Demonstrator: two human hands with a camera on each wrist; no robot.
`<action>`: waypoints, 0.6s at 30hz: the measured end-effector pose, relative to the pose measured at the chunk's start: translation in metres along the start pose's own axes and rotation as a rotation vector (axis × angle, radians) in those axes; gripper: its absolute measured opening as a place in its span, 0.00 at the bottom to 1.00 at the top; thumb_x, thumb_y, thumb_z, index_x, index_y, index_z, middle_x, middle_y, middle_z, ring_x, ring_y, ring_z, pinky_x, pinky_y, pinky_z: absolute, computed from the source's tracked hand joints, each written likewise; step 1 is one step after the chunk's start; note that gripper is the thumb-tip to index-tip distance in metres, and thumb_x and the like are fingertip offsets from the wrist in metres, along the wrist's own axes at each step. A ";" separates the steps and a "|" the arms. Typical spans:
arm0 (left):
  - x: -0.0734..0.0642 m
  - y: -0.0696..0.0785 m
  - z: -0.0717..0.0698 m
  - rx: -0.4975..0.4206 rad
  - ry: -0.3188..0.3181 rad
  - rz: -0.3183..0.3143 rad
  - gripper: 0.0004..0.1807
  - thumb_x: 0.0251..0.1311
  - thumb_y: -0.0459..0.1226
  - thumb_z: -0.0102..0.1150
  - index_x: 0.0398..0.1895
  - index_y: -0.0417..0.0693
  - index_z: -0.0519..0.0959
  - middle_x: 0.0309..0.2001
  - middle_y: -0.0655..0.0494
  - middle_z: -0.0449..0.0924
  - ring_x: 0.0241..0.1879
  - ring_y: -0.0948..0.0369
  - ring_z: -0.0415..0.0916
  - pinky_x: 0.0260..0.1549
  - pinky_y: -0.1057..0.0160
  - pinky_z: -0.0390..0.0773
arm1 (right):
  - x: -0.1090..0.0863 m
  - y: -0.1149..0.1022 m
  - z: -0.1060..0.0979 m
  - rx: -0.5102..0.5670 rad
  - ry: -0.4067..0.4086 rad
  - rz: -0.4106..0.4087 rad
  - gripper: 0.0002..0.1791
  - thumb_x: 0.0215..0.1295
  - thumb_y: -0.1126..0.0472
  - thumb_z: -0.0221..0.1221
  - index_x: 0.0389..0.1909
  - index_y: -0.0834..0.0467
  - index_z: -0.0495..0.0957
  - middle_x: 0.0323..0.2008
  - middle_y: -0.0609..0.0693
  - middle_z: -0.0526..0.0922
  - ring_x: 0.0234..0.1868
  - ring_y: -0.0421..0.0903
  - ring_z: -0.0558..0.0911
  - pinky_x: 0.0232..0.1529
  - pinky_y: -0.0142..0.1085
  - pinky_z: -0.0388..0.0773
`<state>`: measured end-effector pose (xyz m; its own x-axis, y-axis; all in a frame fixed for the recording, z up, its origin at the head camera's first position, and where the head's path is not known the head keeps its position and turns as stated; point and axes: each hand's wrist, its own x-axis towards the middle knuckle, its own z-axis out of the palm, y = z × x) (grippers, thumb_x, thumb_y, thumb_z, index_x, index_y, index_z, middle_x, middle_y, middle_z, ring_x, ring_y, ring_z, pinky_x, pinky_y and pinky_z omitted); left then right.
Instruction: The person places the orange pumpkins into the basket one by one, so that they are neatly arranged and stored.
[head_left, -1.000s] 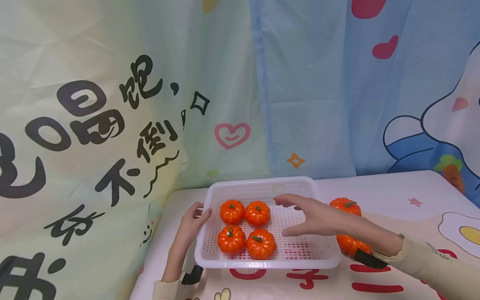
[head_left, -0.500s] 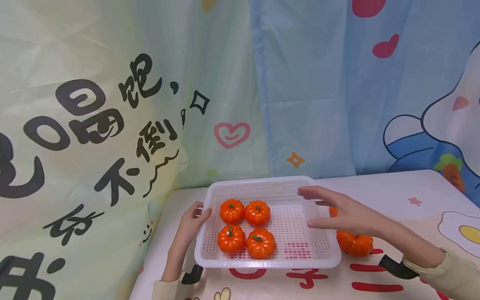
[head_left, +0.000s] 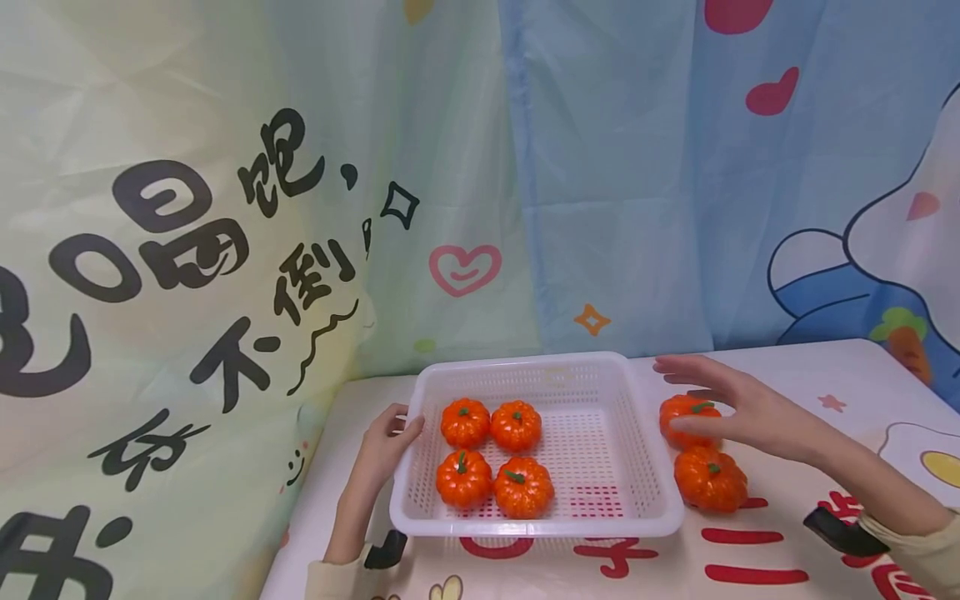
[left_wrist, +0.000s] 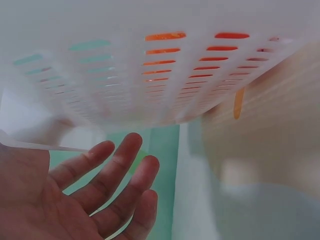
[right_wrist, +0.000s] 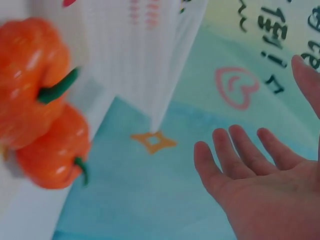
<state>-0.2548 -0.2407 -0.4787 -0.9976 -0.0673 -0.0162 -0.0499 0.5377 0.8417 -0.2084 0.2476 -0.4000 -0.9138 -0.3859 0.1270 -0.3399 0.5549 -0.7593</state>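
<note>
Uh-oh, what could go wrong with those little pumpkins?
The right hand is near the back pumpkin outside the basket. The front pumpkin sits close by, so grabbing one might bump the other and make it roll.

The left hand is at the basket's left rim. A hard push there could slide the basket and jostle the four pumpkins inside.

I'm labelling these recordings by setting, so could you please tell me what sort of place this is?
Probably a staged tabletop set indoors, though I can't be certain: a printed cartoon curtain hangs right behind the table, where a white perforated basket holds four orange pumpkins.
</note>
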 end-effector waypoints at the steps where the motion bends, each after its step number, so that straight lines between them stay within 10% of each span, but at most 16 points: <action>1: 0.000 0.000 0.000 0.005 0.002 -0.003 0.16 0.66 0.46 0.62 0.52 0.49 0.77 0.43 0.45 0.82 0.36 0.56 0.82 0.34 0.57 0.88 | 0.000 0.005 -0.001 0.000 0.003 0.000 0.41 0.63 0.51 0.66 0.75 0.48 0.60 0.70 0.59 0.69 0.65 0.64 0.71 0.48 0.66 0.80; 11: 0.001 0.000 0.000 0.002 0.000 -0.005 0.16 0.66 0.47 0.62 0.52 0.49 0.77 0.44 0.45 0.82 0.37 0.56 0.82 0.35 0.57 0.88 | -0.002 0.066 -0.009 -0.053 0.059 0.012 0.45 0.62 0.54 0.67 0.77 0.53 0.56 0.71 0.62 0.66 0.63 0.51 0.73 0.50 0.64 0.80; 18: 0.000 -0.001 0.001 -0.001 -0.001 -0.010 0.16 0.66 0.47 0.62 0.52 0.49 0.77 0.44 0.45 0.82 0.37 0.56 0.82 0.34 0.57 0.88 | -0.001 0.104 -0.004 -0.092 0.056 0.050 0.46 0.62 0.51 0.68 0.76 0.57 0.55 0.71 0.64 0.65 0.65 0.64 0.68 0.54 0.67 0.76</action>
<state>-0.2551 -0.2408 -0.4803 -0.9971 -0.0715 -0.0250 -0.0596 0.5364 0.8419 -0.2434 0.3085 -0.4763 -0.9403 -0.3154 0.1282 -0.3102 0.6386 -0.7043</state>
